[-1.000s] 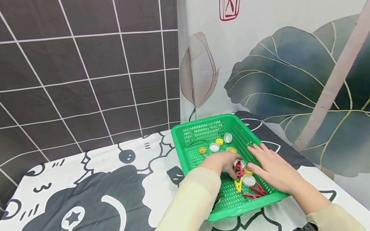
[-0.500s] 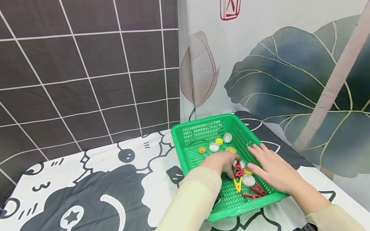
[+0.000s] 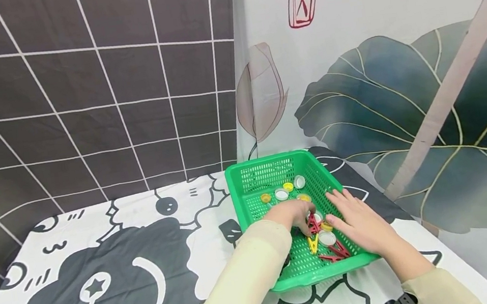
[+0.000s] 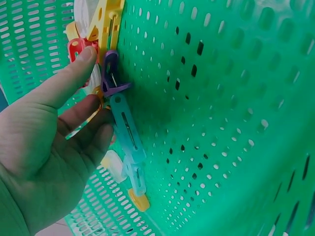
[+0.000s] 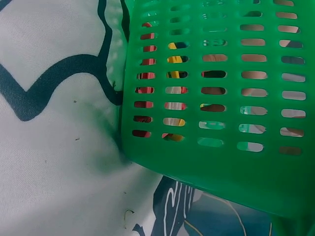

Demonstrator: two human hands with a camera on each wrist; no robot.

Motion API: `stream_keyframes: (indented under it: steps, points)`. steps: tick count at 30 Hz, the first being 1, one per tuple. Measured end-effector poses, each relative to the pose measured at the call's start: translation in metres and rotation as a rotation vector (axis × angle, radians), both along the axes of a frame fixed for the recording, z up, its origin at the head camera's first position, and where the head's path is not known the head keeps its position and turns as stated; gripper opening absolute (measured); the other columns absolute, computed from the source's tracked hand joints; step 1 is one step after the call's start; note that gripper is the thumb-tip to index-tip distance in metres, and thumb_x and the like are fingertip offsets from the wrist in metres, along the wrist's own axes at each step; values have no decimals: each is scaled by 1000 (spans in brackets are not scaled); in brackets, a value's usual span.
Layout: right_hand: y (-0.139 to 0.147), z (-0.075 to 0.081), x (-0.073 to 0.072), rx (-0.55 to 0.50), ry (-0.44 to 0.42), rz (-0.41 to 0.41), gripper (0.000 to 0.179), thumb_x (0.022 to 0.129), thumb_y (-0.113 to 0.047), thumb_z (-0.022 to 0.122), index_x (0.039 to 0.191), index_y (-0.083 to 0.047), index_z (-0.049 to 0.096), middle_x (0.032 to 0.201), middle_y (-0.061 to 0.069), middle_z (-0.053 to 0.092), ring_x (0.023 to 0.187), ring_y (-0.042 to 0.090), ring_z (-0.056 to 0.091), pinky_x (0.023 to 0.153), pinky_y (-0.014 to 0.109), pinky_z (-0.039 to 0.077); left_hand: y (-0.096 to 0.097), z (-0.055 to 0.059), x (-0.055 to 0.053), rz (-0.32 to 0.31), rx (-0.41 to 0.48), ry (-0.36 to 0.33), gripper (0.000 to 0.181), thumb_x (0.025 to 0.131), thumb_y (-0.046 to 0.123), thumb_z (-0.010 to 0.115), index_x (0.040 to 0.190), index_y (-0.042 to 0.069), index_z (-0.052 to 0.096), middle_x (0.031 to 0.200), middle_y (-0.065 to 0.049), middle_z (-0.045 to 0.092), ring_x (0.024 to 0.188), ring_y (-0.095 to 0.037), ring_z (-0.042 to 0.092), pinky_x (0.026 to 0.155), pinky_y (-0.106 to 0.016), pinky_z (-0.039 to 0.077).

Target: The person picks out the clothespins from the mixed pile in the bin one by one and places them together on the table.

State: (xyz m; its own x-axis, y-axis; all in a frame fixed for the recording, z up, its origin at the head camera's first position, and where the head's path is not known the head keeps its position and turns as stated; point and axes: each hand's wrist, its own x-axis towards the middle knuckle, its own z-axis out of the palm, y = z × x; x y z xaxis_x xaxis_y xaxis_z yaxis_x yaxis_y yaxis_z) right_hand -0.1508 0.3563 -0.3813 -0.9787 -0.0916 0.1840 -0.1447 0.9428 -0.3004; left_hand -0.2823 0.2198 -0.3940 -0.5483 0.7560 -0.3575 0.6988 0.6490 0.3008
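A green basket (image 3: 284,284) holds clothespins and bottle caps. My left hand (image 3: 290,215) reaches down into it; thumb and fingertips curve around a red clothespin (image 4: 78,47), pinching it. Next to those fingertips are a purple clothespin (image 4: 112,73), a yellow clothespin (image 4: 107,29) and a blue clothespin (image 4: 127,123), end to end along the basket floor. My right hand (image 3: 364,223) rests over the right side of the basket, fingers straight, thumb apart on the inner side. Only the basket's outer wall (image 5: 187,160) shows in the right wrist view, with red and yellow pieces behind its slots.
White caps (image 3: 282,194) and yellow caps (image 3: 266,197) lie toward the basket's far end, red clothespins (image 3: 337,251) at its near right corner. A cartoon-print cloth (image 3: 148,267) covers the table. A dark grid curtain (image 3: 92,89) and a lotus-print curtain (image 3: 357,106) hang behind.
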Motion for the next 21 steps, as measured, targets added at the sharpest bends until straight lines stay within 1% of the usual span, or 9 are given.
stream_keyframes:
  steps: [4,6,10,13,15,17,21]
  points:
    - [0,0,0,0,2,4,64,98,-44,42,143,0,34,146,25,29,137,43,16,106,59,16,0,-1,0,7,16,22,61,75,30,80,127,18,52,106,5,59,105,-11,54,89,-25,44]
    - [0,1,0,-1,3,5,63,98,-43,42,143,0,34,146,25,29,137,43,16,106,59,16,0,0,-1,12,34,33,60,74,29,81,125,16,53,102,5,59,100,-11,55,86,-24,45]
    - [1,2,1,1,-1,0,64,97,-44,42,143,0,33,147,25,28,137,43,15,106,59,16,1,2,-4,-19,88,64,56,73,28,81,120,12,54,95,4,57,89,-9,55,79,-21,45]
    - [1,2,1,0,-4,0,65,97,-44,43,143,0,33,147,25,28,137,43,14,106,59,16,0,7,-6,-26,113,83,53,73,29,81,115,12,54,92,4,55,86,-9,54,75,-21,45]
    - [1,2,1,0,-6,4,63,97,-42,44,143,0,33,147,25,28,137,43,14,106,59,16,0,10,-7,-17,123,78,51,74,31,81,113,13,54,90,4,55,84,-9,54,73,-22,45]
    - [1,1,0,1,-7,5,62,97,-40,45,143,0,33,147,25,28,137,43,14,106,59,16,-1,13,-8,-6,133,75,50,75,32,80,113,15,53,90,5,54,84,-9,54,72,-24,46]
    - [0,0,-1,6,-13,5,62,98,-41,44,143,0,33,147,25,27,137,43,14,106,59,16,-2,18,-9,-28,157,106,52,76,36,78,116,16,51,92,5,55,89,-10,54,73,-27,47]
